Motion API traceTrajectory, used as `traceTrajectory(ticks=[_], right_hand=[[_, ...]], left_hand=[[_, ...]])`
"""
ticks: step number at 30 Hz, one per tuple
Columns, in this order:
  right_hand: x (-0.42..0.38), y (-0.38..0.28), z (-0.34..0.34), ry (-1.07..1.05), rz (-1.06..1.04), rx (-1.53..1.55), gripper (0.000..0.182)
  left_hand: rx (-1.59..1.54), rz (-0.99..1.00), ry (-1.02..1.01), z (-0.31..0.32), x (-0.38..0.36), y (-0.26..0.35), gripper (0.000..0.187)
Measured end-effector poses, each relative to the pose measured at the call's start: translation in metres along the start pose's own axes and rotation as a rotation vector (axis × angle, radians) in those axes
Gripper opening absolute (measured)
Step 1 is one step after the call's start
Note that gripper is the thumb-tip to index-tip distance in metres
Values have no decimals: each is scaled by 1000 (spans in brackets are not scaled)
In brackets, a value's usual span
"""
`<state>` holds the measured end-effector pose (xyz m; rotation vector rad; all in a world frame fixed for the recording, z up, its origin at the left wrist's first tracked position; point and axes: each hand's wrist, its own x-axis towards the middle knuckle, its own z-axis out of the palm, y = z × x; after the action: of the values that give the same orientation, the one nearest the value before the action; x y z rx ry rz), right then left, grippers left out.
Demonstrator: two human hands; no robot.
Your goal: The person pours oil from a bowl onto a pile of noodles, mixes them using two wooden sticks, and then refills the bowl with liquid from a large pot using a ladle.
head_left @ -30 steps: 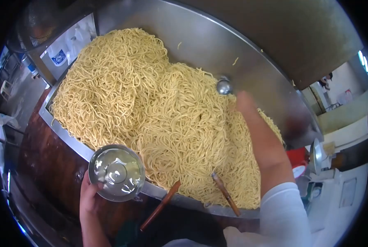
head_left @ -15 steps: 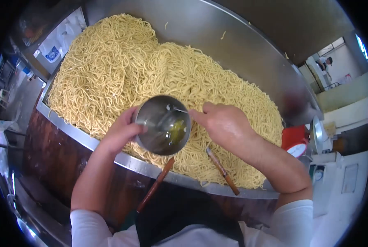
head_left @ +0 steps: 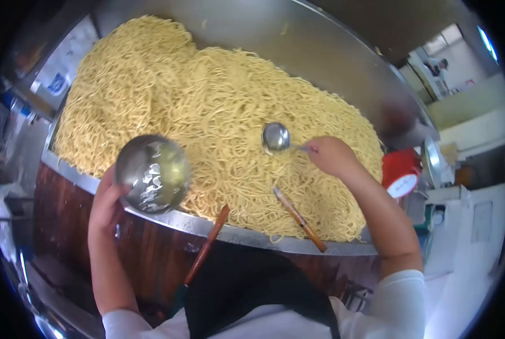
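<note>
A large heap of yellow noodles point(head_left: 218, 101) fills the steel trough point(head_left: 343, 53). At the left, my left hand point(head_left: 106, 198) grips the rim of a metal bowl point(head_left: 129, 155) with yellowish, shiny liquid in it, thumb inside the edge. My right hand point(head_left: 334, 157) is closed around the handle of a metal ladle point(head_left: 276, 137), whose round head hangs over the middle of the noodles. Two wooden-handled tools lie across the trough's front edge: a reddish-brown handle point(head_left: 208, 243) and a lighter handle point(head_left: 300, 219); their far ends rest on or in the noodles.
A red dial scale point(head_left: 402, 172) with a metal pan point(head_left: 431, 159) stands beyond the trough's right end. White plastic containers point(head_left: 54, 79) are at the far left. Another person point(head_left: 436, 70) is in the background at upper right.
The bowl has moved left with my left hand. My right hand has lifted the ladle out of the bowl and carried it right, over the noodles.
</note>
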<state>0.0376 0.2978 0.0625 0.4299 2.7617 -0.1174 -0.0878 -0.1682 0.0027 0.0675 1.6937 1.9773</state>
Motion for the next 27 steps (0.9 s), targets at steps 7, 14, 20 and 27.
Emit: traceTrajectory(ticks=[7, 14, 20, 27], right_hand=[[10, 57, 29, 254, 282, -65, 28], [-68, -24, -6, 521, -49, 129, 27], [-98, -86, -7, 138, -268, -57, 31], [-127, -62, -21, -238, -34, 131, 26]], left_hand=[[-104, -27, -48, 5, -23, -5, 75], [55, -133, -281, 76, 19, 5, 72], [314, -180, -472, 124, 60, 11, 78], [354, -125, -434, 116, 52, 5, 83]])
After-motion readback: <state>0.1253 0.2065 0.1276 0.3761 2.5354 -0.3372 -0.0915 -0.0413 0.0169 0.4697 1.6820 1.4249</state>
